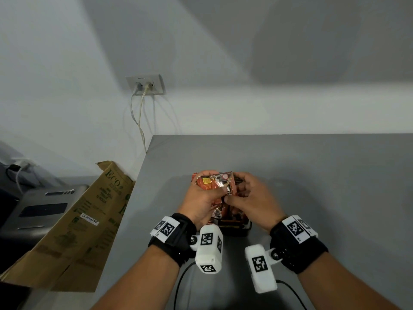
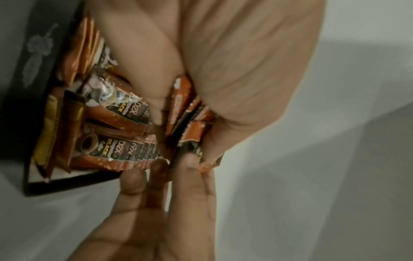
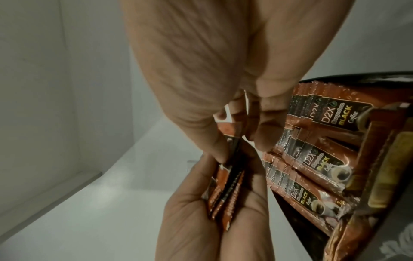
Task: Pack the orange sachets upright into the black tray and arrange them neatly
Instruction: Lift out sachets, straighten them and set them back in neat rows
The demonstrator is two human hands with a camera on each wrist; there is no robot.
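Mostly packed: rows of sachets (image 3: 321,162) already upright in the black tray (image 2: 38,58). A last bundle (image 3: 71,187) gripped in the left hand (image 1: 201,198), pinched by the right hand (image 1: 252,198), not yet slotted in.

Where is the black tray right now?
In the head view, the black tray sits on the grey table near its front edge, mostly hidden beneath both hands, with orange sachets standing in it.
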